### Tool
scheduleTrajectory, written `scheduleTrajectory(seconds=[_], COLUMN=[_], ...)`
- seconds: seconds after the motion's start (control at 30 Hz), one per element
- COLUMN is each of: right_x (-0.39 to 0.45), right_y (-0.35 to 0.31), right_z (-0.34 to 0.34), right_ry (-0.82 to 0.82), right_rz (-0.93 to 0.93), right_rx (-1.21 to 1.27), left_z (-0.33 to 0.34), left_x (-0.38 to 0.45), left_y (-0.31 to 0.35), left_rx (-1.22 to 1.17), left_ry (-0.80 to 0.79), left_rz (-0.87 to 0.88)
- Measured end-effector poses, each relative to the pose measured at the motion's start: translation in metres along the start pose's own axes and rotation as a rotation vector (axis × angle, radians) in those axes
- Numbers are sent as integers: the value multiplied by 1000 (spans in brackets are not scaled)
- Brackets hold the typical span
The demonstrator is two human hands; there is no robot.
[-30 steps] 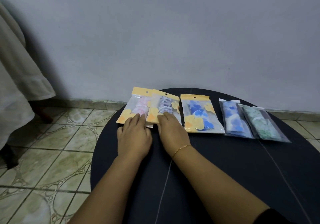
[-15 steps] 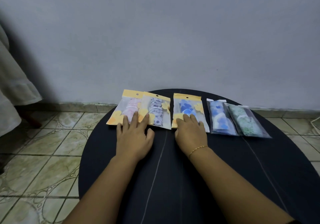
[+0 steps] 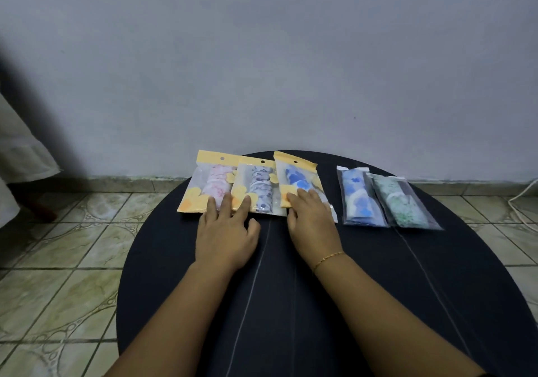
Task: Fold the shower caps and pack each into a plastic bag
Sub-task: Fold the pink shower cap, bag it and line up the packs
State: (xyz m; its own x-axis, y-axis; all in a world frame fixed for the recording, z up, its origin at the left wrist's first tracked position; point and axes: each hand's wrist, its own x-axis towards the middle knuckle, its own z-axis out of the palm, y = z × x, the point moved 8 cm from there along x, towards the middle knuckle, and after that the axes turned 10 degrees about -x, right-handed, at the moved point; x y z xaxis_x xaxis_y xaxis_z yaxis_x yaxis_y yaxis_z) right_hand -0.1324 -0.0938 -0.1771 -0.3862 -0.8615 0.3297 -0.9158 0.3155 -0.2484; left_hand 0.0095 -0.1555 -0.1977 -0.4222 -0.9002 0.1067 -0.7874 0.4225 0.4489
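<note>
Round dark table; tiled floor

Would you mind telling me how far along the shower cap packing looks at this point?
Five caps already sit folded inside bags: the pink pack, purple pack, blue pack, clear blue pack and green pack. The left hand and right hand lie flat, lining the packs up. No unpacked cap shows.

Five packed shower-cap bags flat in a row, three yellow-headed and overlapping, two clear.
</note>
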Motion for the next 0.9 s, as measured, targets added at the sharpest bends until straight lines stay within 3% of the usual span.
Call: scheduleTrajectory(seconds=[0.07,0.17,0.27,0.37,0.47,0.73,0.9], right_x=[-3,-7,-7,-4,-3,4,4], right_y=[0,7,33,71,89,94,94], right_z=[4,-10,-26,-27,-19,-28,-28], right_ry=[-37,32,97,17,-57,21,44], right_rz=[-22,6,112,258,277,304,316], right_rx=[-73,-73,-150,-234,-222,-98,-76], left_z=[0,-5,-10,-9,-1,6,-3], left_x=[0,1,0,-1,2,5,3], left_y=[4,6,6,16,22,18,31], left_rx=[-5,-28,-39,-27,-9,32,48], left_ry=[22,90,136,151,114,48,149], left_rz=[4,-2,4,57,78,47,132])
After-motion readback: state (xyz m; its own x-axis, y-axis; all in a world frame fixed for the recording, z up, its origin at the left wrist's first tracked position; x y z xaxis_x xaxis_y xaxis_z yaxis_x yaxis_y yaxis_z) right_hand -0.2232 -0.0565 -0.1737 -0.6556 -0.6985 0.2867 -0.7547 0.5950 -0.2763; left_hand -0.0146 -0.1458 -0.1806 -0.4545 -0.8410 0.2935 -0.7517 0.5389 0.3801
